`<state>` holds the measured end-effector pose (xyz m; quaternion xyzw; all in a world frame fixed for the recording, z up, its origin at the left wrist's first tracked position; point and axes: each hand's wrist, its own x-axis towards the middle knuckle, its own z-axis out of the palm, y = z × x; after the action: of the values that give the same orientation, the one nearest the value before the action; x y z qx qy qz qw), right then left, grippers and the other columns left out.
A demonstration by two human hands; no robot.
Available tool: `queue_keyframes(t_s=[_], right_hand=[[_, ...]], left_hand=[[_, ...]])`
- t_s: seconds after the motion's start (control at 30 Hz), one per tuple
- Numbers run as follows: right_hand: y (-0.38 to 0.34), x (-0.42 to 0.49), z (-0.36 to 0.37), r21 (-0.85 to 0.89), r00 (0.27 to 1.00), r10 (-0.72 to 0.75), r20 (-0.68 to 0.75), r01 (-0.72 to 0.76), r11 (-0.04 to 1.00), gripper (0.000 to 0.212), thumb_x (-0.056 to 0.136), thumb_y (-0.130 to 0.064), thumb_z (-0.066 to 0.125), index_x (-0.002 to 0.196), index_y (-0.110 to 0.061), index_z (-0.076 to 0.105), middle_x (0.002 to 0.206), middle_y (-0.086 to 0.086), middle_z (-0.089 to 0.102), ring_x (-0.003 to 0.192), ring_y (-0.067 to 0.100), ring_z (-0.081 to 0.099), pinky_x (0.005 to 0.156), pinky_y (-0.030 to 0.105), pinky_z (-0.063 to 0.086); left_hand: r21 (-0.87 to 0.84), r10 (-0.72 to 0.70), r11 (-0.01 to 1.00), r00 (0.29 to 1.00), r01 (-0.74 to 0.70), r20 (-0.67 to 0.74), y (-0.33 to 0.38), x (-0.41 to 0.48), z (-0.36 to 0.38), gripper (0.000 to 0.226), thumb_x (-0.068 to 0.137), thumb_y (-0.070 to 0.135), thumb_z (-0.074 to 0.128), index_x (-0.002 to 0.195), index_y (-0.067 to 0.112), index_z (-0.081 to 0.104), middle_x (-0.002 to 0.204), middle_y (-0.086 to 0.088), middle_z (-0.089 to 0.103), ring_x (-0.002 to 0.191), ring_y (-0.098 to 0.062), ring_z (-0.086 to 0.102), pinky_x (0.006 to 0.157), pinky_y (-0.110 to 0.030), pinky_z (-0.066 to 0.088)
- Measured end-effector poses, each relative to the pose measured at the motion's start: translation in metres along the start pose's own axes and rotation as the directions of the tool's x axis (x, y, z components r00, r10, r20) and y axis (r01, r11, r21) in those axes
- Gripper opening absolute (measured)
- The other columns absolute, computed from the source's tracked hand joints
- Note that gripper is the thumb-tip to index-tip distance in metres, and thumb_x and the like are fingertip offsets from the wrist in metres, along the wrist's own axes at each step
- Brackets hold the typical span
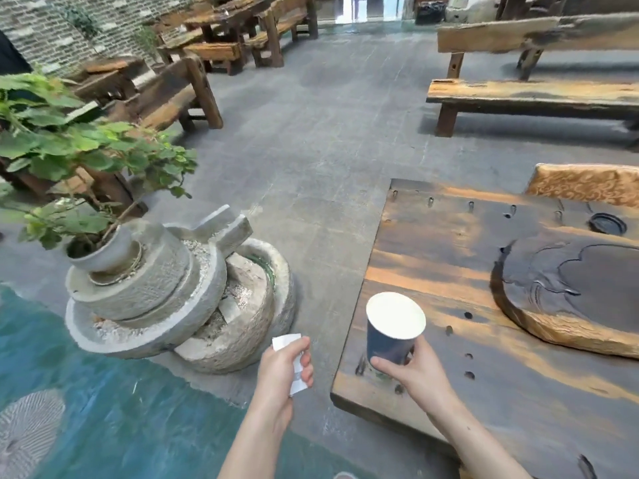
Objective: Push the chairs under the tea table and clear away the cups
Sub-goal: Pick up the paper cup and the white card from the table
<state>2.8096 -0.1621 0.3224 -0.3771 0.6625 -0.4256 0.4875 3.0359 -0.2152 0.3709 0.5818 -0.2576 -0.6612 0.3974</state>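
Dark-blue paper cup (394, 331), white inside, upright.

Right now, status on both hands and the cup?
Right hand shut on dark blue paper cup, white inside, over wooden tea table corner. Left hand shut on white paper scrap. Stacked stone millstones left of table.

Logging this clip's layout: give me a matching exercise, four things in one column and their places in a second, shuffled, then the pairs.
Things:
1. paper cup
2. white paper slip
3. potted plant
4. carved tea tray

Places:
A. on the stacked millstones
B. in the left hand
C. lying on the tea table
D. in the right hand

Pairs: 1-D, 2-B, 3-A, 4-C
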Motion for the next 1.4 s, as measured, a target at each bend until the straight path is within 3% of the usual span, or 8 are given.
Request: queue_keyframes(t_s=[0.1, 0.2, 0.33, 0.5, 0.73, 0.9, 1.17, 1.4], right_hand=[[-0.018, 0.023, 0.021, 0.01, 1.0, 0.009, -0.019, -0.009, 1.0, 0.083, 0.07, -0.032, 0.093, 0.136, -0.034, 0.043, 0.124, -0.025, 0.056, 0.115, 0.0, 0.054, 0.091, 0.014, 0.045], [-0.031, 0.052, 0.04, -0.005, 0.996, 0.02, -0.085, -0.021, 1.0, 0.08, 0.069, -0.023, 0.094, 0.13, -0.036, 0.044, 0.12, -0.026, 0.057, 0.111, -0.01, 0.051, 0.072, -0.002, 0.043], [-0.043, 0.099, 0.07, 0.014, 0.977, 0.048, -0.207, -0.046, 0.999, 0.081, 0.067, -0.021, 0.094, 0.131, -0.033, 0.047, 0.122, -0.022, 0.059, 0.115, 0.003, 0.055, 0.077, 0.005, 0.041], [-0.063, 0.146, 0.109, 0.058, 0.916, 0.074, -0.393, -0.056, 0.997, 0.082, 0.068, -0.012, 0.093, 0.128, -0.041, 0.045, 0.122, -0.027, 0.057, 0.105, -0.02, 0.052, 0.077, -0.001, 0.041], [-0.119, 0.192, 0.135, 0.181, 0.798, 0.129, -0.589, -0.026, 0.983, 0.085, 0.071, -0.015, 0.092, 0.133, -0.039, 0.038, 0.124, -0.029, 0.053, 0.116, -0.009, 0.051, 0.091, 0.011, 0.041], [-0.139, 0.22, 0.119, 0.199, 0.686, 0.158, -0.71, -0.019, 0.98, 0.075, 0.072, -0.015, 0.091, 0.124, -0.042, 0.043, 0.12, -0.034, 0.051, 0.101, -0.034, 0.046, 0.075, -0.006, 0.038], [-0.153, 0.305, 0.036, 0.204, 0.494, 0.158, -0.855, 0.041, 0.978, 0.075, 0.068, -0.034, 0.094, 0.12, -0.056, 0.044, 0.116, -0.044, 0.054, 0.107, -0.03, 0.047, 0.074, -0.001, 0.044], [-0.154, 0.41, -0.053, 0.278, 0.366, 0.242, -0.899, 0.046, 0.96, 0.075, 0.068, -0.028, 0.093, 0.124, -0.045, 0.047, 0.123, -0.028, 0.061, 0.115, -0.011, 0.056, 0.088, 0.017, 0.047]], left_hand=[[0.003, -0.023, 1.0, 0.999, 0.023, 0.037, 0.026, 0.035, 0.004, 0.016, 0.088, 0.002, 0.066, 0.081, 0.01, 0.054, 0.058, -0.007, 0.046, 0.043, -0.018, 0.035, 0.044, -0.028, 0.03], [0.005, -0.071, 0.997, 0.99, 0.071, 0.119, 0.05, 0.074, 0.003, 0.018, 0.088, 0.0, 0.061, 0.079, 0.011, 0.05, 0.058, -0.008, 0.045, 0.041, -0.018, 0.034, 0.041, -0.026, 0.03], [0.058, -0.138, 0.99, 0.965, 0.128, 0.225, 0.089, 0.153, -0.006, 0.016, 0.086, 0.0, 0.06, 0.078, 0.01, 0.05, 0.058, -0.009, 0.043, 0.039, -0.017, 0.034, 0.039, -0.024, 0.03], [0.164, -0.231, 0.969, 0.92, 0.187, 0.318, 0.138, 0.25, 0.006, 0.016, 0.089, -0.001, 0.057, 0.08, 0.01, 0.049, 0.056, -0.008, 0.044, 0.038, -0.017, 0.035, 0.038, -0.024, 0.031], [0.375, -0.353, 0.909, 0.817, 0.183, 0.456, 0.2, 0.322, 0.067, 0.015, 0.09, 0.002, 0.058, 0.083, 0.012, 0.049, 0.057, -0.007, 0.046, 0.039, -0.018, 0.036, 0.041, -0.025, 0.032], [0.442, -0.414, 0.881, 0.725, 0.167, 0.551, 0.226, 0.349, 0.129, 0.016, 0.09, 0.002, 0.059, 0.084, 0.013, 0.05, 0.057, -0.006, 0.046, 0.041, -0.017, 0.037, 0.044, -0.027, 0.032], [0.477, -0.403, 0.878, 0.586, 0.032, 0.702, 0.268, 0.409, 0.259, 0.011, 0.092, 0.004, 0.057, 0.086, 0.011, 0.051, 0.058, -0.006, 0.043, 0.041, -0.017, 0.034, 0.043, -0.026, 0.031], [0.536, -0.447, 0.844, 0.533, -0.015, 0.718, 0.291, 0.482, 0.396, 0.012, 0.092, 0.004, 0.057, 0.087, 0.012, 0.049, 0.062, -0.007, 0.044, 0.044, -0.018, 0.036, 0.043, -0.027, 0.035]])
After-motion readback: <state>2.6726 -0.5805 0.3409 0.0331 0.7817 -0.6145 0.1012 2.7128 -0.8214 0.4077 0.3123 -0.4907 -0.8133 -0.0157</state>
